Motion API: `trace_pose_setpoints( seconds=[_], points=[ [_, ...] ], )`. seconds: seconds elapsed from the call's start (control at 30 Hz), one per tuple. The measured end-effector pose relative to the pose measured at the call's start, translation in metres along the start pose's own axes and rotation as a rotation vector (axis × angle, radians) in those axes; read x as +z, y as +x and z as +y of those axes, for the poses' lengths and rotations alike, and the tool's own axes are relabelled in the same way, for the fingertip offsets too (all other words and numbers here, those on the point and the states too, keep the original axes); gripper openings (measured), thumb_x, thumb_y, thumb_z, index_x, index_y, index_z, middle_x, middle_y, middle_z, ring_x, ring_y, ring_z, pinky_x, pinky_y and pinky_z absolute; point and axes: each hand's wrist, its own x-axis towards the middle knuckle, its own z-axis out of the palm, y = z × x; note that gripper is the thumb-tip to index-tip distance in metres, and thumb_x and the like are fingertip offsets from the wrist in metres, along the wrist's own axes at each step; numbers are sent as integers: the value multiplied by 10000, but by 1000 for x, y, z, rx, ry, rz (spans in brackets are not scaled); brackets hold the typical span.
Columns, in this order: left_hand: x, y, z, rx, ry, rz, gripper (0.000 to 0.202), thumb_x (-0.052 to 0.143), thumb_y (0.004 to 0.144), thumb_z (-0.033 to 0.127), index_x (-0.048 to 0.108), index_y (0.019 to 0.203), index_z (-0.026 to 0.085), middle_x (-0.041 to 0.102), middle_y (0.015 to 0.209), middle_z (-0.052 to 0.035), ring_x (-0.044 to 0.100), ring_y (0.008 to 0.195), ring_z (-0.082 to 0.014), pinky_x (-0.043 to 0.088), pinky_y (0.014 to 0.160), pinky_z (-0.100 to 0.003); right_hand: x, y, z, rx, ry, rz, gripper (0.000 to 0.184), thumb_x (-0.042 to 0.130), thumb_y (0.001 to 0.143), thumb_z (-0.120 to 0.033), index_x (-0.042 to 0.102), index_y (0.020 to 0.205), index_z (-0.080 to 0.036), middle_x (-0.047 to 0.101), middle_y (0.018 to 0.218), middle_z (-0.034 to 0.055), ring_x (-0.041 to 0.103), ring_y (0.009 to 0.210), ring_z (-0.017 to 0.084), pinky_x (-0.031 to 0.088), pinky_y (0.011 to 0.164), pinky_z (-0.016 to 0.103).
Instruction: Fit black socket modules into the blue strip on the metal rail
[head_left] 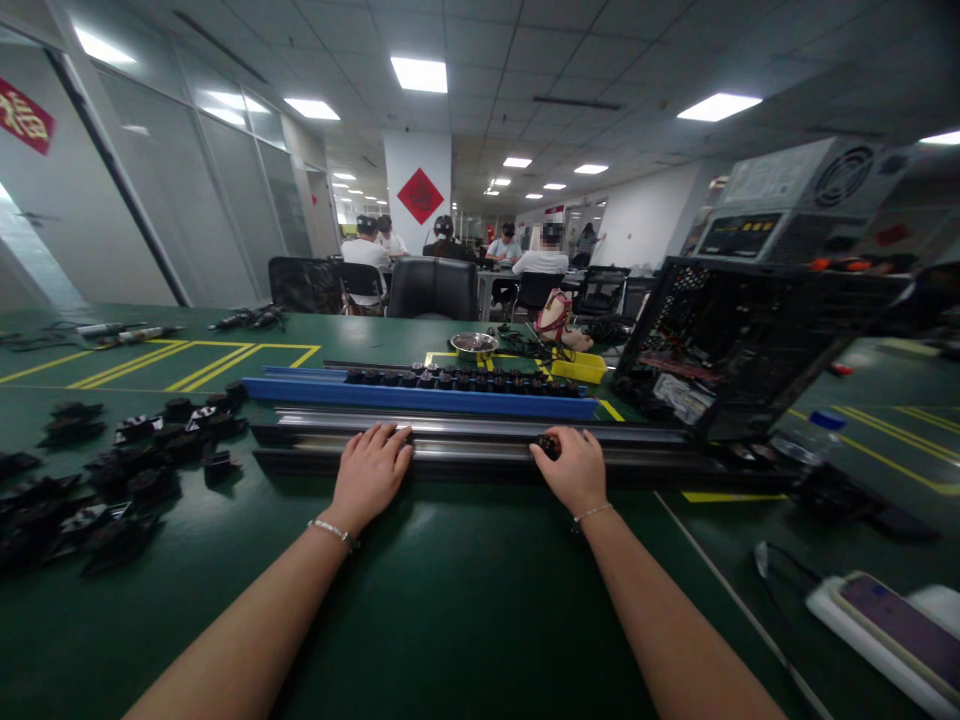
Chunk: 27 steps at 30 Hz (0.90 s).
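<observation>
Long dark metal rails (469, 453) lie side by side across the green table in front of me. My left hand (371, 468) rests on the near rail, palm down with its fingers stretched out. Farther right along the same rail, my right hand (576, 466) has its fingers curled round a small black part (550, 446), whose exact kind I cannot make out. Just behind the rails sits a blue channel (420, 397), with a row of small black pieces (461, 380) along it.
Loose black parts (135, 460) are piled at the left. An open computer case (757, 340) stands at the right. Beyond the blue channel are a metal bowl (474, 344) and a yellow tray (581, 366). A phone (900, 620) lies on a white power strip (847, 610) at the near right.
</observation>
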Motion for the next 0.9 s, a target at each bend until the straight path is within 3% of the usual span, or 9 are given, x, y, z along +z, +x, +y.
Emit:
trace_pose_setpoints(
  seconds=[0.9],
  points=[
    [4, 1, -2, -3, -2, 5, 434, 300, 907, 396, 534, 1244, 256, 560, 1281, -57, 434, 1243, -252, 333, 1002, -438, 3, 0, -19, -11, 125, -86, 213, 543, 808, -353, 606, 928, -189, 673, 913, 53, 597, 866, 217, 302, 973, 442]
  ],
)
